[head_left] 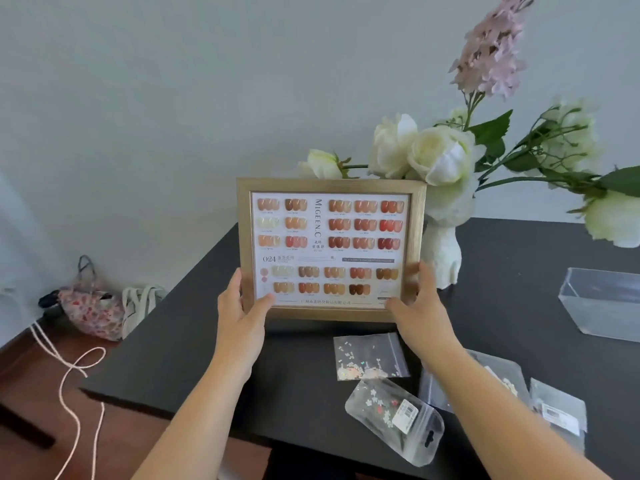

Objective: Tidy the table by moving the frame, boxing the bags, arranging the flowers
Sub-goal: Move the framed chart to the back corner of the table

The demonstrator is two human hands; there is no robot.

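The frame [330, 249], gold-edged with a nail-colour chart behind glass, is held upright at picture centre, gripped at its two lower corners: the left hand [242, 315] is closed on the lower-left corner with thumb on the front, the right hand [420, 311] closed on the lower-right corner likewise. Whether its bottom edge touches the table [180, 355] cannot be told. Frame-moving is judged to be the step in hand. For a clean move the frame should be kept upright and level, steered clear of the white vase [443, 254] and the white flowers [440, 155] just behind its upper right corner, and set down away from the bags. Four small clear bags [370, 356] lie lower right of centre, unboxed; a clear plastic box [602, 303] sits at the right edge, well apart from them. A pink flower spike [491, 53] rises at upper right. The table is dark, matte, against a pale plain wall. At lower left, a wooden floor is seen with a floral bag [91, 311], a white tote [138, 306] and a loose pink cord [74, 382].
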